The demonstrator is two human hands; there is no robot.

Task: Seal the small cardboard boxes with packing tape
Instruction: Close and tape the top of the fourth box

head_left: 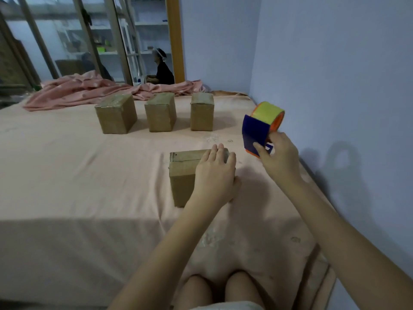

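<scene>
Cardboard box (182, 175) nearest the person stood on the pink bedsheet (67, 164), and everything turned on how the tape dispenser (261, 130) lay from it: raised in the air up and to the right of the box, well apart from it, with its blue guard turned toward the box. The box's top seam ran roughly left to right, so its long line pointed across toward the dispenser. The left hand (215, 173) was the nearer one, lying flat on the box's right half with straight fingers close together, pressing the flaps down; no finger curled round anything. The right hand (279, 157) gripped the dispenser at its lower end, fingers and thumb clamped on the handle (the yellow-green roll on its orange core sat above the hand).

The box itself was plain brown, upright, its near face taller than wide, a dark slit of seam showing at its top left; I could not tell whether tape already lay there. Beyond the box, three similar boxes (159, 113) stood in a row, a rumpled pink blanket (89, 88) behind them
</scene>
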